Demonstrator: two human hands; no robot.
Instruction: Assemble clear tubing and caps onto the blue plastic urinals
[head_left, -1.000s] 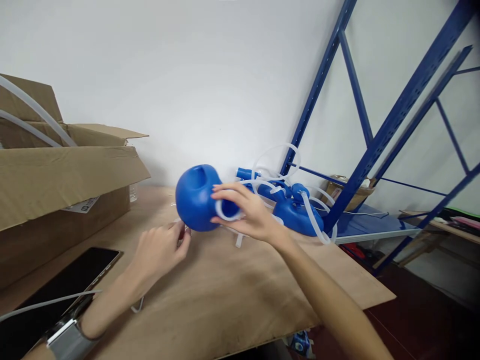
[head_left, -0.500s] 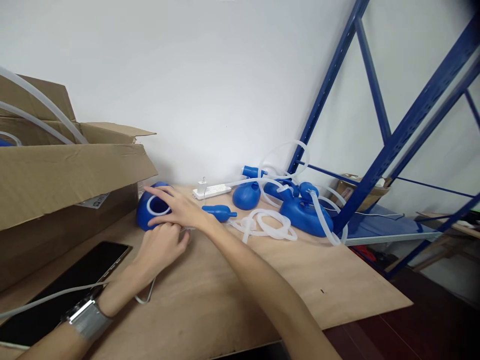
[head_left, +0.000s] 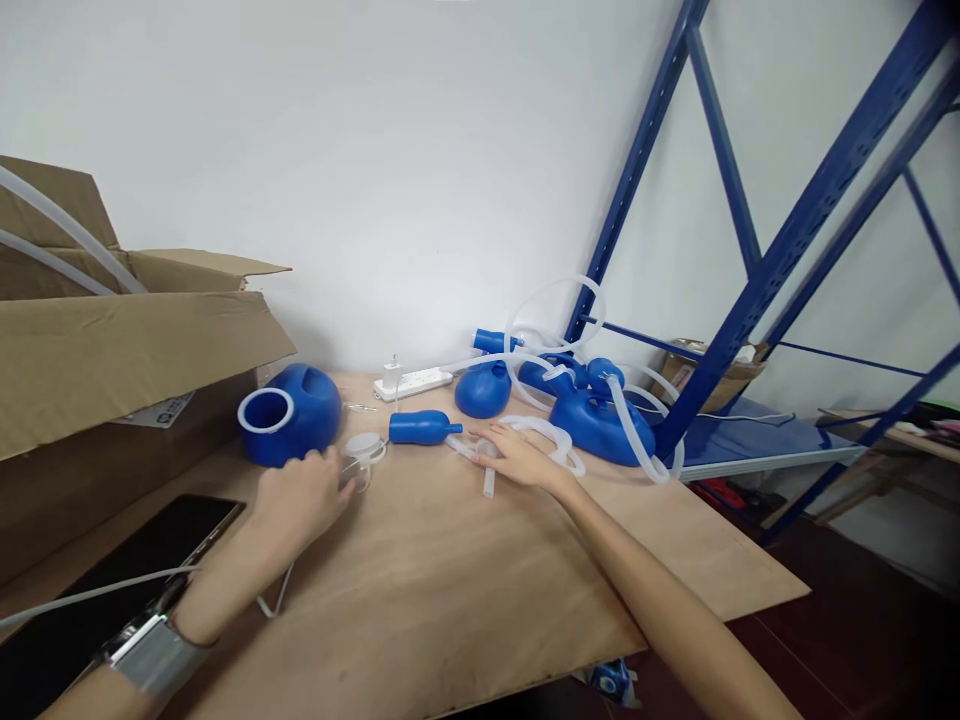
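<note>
A blue plastic jug (head_left: 319, 410) with a wide white-rimmed mouth lies on its side by the carton. Just in front of it is my left hand (head_left: 300, 500), fingers curled and closed; what they hold, if anything, is hidden. A white round cap (head_left: 364, 445) with a loop rests on the table beside those fingers. My right hand (head_left: 517, 457) closes its fingertips on the end piece of a translucent tube (head_left: 489, 483), whose coils lie behind the hand. Between the hands sits a blue bottle-shaped funnel piece (head_left: 418, 428) with a narrow spout.
An open carton (head_left: 135, 340) with tubing stands at left, a dark phone (head_left: 150, 560) before it. At the back are a white power strip (head_left: 416, 383), a round blue part (head_left: 484, 390) and a blue jug with hose (head_left: 600, 430). Blue metal shelving (head_left: 750, 470) rises at right.
My right hand has left the blue jug's mouth and moved right to the translucent tube. The jug's mouth now faces further left, and the white cap has come into view.
</note>
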